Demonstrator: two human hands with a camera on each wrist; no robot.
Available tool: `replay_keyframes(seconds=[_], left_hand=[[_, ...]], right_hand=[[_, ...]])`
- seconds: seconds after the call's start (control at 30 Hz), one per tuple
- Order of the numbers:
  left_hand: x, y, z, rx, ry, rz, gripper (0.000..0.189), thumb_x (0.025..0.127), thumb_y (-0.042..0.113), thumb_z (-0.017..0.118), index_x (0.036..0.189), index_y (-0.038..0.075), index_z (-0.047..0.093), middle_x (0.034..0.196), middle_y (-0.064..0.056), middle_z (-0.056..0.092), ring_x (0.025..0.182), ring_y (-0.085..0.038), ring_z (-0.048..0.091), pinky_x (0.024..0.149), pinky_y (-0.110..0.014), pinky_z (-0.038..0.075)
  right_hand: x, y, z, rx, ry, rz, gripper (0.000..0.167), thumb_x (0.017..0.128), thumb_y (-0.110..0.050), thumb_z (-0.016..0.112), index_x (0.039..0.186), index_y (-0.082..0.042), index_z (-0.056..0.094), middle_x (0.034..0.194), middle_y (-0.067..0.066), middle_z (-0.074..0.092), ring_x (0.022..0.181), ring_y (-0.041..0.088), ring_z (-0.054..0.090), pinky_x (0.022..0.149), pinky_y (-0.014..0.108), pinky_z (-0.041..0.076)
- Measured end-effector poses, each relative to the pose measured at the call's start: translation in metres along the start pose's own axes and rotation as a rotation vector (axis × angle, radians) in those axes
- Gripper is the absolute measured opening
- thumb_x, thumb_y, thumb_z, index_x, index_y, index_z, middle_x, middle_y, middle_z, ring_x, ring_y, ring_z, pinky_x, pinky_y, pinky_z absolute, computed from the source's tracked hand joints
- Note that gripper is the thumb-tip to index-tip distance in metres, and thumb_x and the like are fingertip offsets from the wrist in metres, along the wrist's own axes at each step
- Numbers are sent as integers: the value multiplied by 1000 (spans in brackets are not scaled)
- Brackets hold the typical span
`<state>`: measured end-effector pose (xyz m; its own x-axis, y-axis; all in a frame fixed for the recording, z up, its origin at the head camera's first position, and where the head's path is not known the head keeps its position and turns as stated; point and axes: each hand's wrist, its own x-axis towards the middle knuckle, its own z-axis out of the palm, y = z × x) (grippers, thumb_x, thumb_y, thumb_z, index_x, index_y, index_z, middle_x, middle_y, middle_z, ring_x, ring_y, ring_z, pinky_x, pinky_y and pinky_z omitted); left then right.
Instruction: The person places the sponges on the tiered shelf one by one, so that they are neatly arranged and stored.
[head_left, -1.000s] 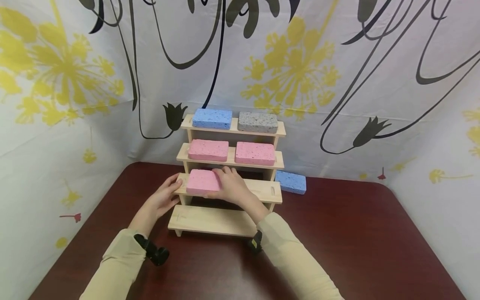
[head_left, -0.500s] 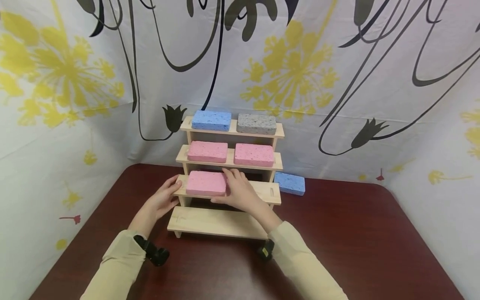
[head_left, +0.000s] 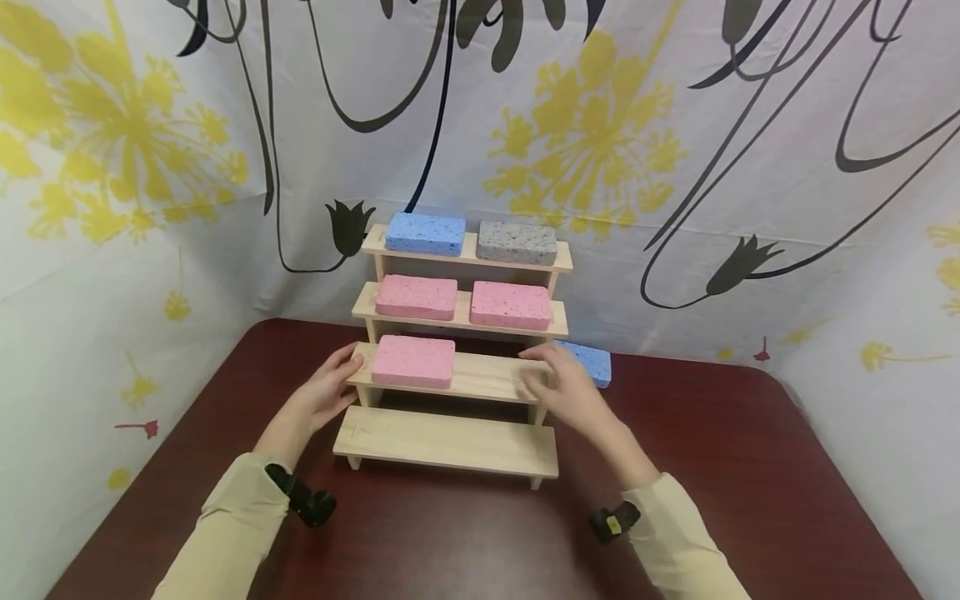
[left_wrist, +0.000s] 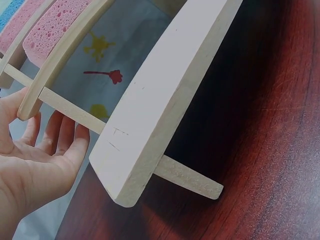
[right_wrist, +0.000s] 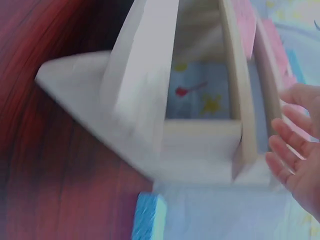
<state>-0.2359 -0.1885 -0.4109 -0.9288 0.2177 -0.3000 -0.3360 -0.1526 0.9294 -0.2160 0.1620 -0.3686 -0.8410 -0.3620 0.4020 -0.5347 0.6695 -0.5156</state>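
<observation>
A four-step wooden display rack (head_left: 450, 442) stands on the table. My left hand (head_left: 324, 393) grips the left end of its second step from the bottom, and in the left wrist view the fingers of this hand (left_wrist: 42, 175) curl beneath that end. On the same step, a pink sponge (head_left: 413, 362) lies toward the left. Over the step's right end is my right hand (head_left: 573, 392), holding nothing, partly in front of a blue sponge (head_left: 595, 365) on the table. The right wrist view shows this hand (right_wrist: 302, 150) with its fingers loosely spread beside the rack.
Another blue sponge (head_left: 425, 234) and a grey sponge (head_left: 517, 243) lie on the top step. Below them is a step with a left pink sponge (head_left: 416, 297) and a right pink sponge (head_left: 510, 306). Patterned cloth (head_left: 337, 167) surrounds the dark red table (head_left: 712, 450).
My right hand has let go of the pink sponge on the second step from the bottom and moved right, toward the blue sponge. My left hand stays at the rack's left side.
</observation>
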Motion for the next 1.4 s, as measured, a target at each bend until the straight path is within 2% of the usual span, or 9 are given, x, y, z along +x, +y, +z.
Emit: replay_keyframes(seconds=[0.23, 0.47, 0.6, 0.8, 0.97, 1.2, 1.4], left_hand=[[0, 3, -1, -18, 2, -5, 69, 98, 29, 41, 148, 17, -5, 154, -15, 2, 142, -27, 8, 116, -45, 8], [0, 2, -1, -20, 4, 6, 68, 98, 29, 40, 148, 17, -5, 154, -16, 1, 141, -28, 9, 116, -46, 9], [0, 2, -1, -20, 12, 12, 69, 98, 29, 40, 148, 17, -5, 154, -16, 1, 141, -28, 9, 116, -46, 9], [0, 1, -1, -21, 6, 10, 70, 98, 30, 41, 148, 17, -6, 154, -16, 0, 141, -29, 7, 116, -47, 8], [-1, -1, 0, -27, 10, 6, 69, 98, 30, 40, 148, 17, -6, 154, -16, 1, 141, -30, 7, 116, -47, 7], [0, -3, 0, -23, 10, 10, 68, 98, 28, 40, 148, 16, -4, 154, -16, 1, 141, -29, 8, 116, -47, 8], [1, -2, 0, -34, 9, 21, 68, 98, 28, 40, 148, 15, -4, 153, -17, 1, 141, -30, 8, 115, -48, 8]], right_hand=[[-7, 34, -11, 29, 152, 101, 26, 87, -15, 62, 110, -3, 60, 108, 15, 59, 101, 29, 56, 84, 45, 49], [-10, 73, -7, 50, 163, 265, 32, 85, -11, 60, 114, 0, 57, 111, 20, 55, 101, 34, 54, 86, 49, 46], [-9, 100, 1, -4, 99, 364, 42, 84, -12, 60, 122, 3, 51, 118, 26, 48, 109, 41, 46, 90, 53, 41], [-5, 129, 9, -166, -31, 485, 68, 81, -30, 66, 135, 0, 36, 133, 29, 32, 121, 46, 29, 97, 60, 30], [3, 144, 12, -247, -92, 471, 77, 78, -35, 69, 137, 0, 32, 134, 30, 31, 121, 49, 29, 98, 61, 28], [4, 163, 19, -292, -206, 437, 79, 81, -30, 69, 141, 0, 28, 142, 27, 28, 130, 48, 22, 102, 62, 27], [5, 167, 17, -279, -203, 448, 78, 79, -28, 71, 139, 2, 32, 137, 29, 32, 125, 50, 24, 99, 62, 30]])
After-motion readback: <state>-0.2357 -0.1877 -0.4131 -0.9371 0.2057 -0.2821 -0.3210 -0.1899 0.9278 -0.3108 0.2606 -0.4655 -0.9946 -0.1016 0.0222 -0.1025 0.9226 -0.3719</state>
